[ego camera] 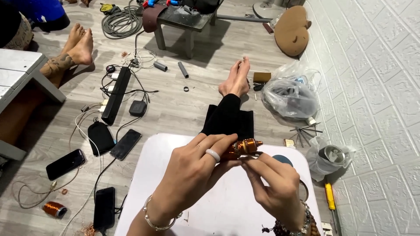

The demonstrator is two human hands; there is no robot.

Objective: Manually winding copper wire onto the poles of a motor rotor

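Observation:
My left hand, with a white ring and a thin bracelet, grips a small copper-wound coil part above the white lap table. My right hand, wearing a beaded bracelet, pinches at the underside of the same part with thumb and forefinger. Whether a fine wire runs between the fingers is too small to tell. Beyond the table stretch my legs in black trousers and my bare feet.
Several phones and a black power strip with cables lie on the wood floor at left. A copper wire spool sits lower left. Plastic bags and a yellow screwdriver lie by the white wall. Another person's feet rest upper left.

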